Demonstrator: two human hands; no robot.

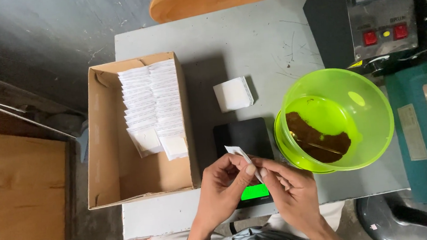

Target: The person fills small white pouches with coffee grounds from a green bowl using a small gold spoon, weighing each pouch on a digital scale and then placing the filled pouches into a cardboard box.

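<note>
1. Holding a small white sachet (241, 155) between both hands, just above the black digital scale (241, 139) w/ its green-lit display (255, 192).
2. L hand (223, 186): fingers curled, thumb and fingertips pinched shut on the sachet's lower left side.
3. R hand (291, 188): thumb and forefinger pinched on the sachet's right edge, other fingers folded in. Hands touch each other at the fingertips.
4. Sachet is tilted, one corner poking up and left, clear of the scale as far as I can tell; can't tell if it's filled or empty.
5. Scale sits on the grey table (216, 37), near the front edge, partly hidden by my hands.
6. Just right of the scale: a bright green plastic bowl (373, 116), tilted, w/ dark brown powder (318, 139) pooled in the bottom and what looks like a thin spoon handle lying in it.
7. Behind the scale: a small stack of white sachets (233, 93), lying flat on the table.
8. Left of the scale: open cardboard box (105, 145), two rows of white sachets (153, 104) filed along its back half, front half bare.
9. Far right: a metal machine w/ red buttons (383, 30), and a teal unit (426, 137) below it.
</note>
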